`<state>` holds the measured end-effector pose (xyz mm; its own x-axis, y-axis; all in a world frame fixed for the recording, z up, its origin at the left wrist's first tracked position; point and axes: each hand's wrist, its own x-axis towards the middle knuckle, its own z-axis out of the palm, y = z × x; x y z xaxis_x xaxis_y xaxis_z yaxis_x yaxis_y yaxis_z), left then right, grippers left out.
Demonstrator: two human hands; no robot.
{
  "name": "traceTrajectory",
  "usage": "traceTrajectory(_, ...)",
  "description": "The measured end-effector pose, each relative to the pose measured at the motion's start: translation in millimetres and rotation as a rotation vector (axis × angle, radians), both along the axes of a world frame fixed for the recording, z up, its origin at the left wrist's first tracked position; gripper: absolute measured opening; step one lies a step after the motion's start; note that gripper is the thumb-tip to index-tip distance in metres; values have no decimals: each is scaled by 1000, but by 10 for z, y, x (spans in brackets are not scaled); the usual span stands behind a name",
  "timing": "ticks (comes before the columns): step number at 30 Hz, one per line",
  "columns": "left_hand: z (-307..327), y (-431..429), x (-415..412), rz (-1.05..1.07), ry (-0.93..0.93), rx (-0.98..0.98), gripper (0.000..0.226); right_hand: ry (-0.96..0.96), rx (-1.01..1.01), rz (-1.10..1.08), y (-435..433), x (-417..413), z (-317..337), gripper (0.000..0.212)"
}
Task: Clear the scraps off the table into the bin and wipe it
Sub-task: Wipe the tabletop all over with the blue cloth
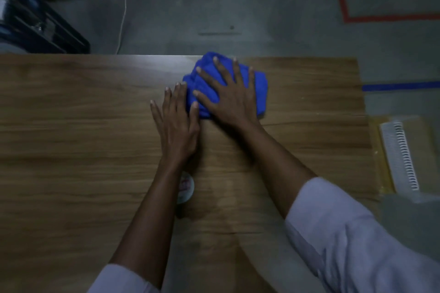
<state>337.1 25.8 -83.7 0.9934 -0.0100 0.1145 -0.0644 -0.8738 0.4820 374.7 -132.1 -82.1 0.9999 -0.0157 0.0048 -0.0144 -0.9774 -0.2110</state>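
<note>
Cloth [260, 85] pressed to table [71, 114] by right hand [229, 102] (left hand [177, 126] beside, flat).

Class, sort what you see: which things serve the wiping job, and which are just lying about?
Job: blue cloth, table, right hand pressing the cloth, left hand beside it.
Lying about: spiral notebook, white cable, black crate, red tape.

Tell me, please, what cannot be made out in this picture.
Head view:
Round white disc with red print: half hidden by the left forearm, print blurred.
Crumpled blue cloth: middle covered by the right hand.
Bin: none recognisable; dark objects top left are blurred.
</note>
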Motion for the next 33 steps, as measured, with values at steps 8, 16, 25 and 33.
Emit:
traceTrajectory(8, -139, 217, -140, -97, -124, -21, 49, 25, 5, -246, -144, 19, 22, 70)
traceTrajectory(16, -97, 419, -163, -16, -116, -317, 54, 15, -21, 134, 224, -317, 11, 68)
traceTrajectory(25, -125, 199, -248, -113, -60, -103, 61, 98, 22, -187, -202, -515, 82, 70)
traceTrajectory(33, -59, 307, -254, -152, -19, -116, 68, 30, -34, 47, 294, -1129, -34, 66)
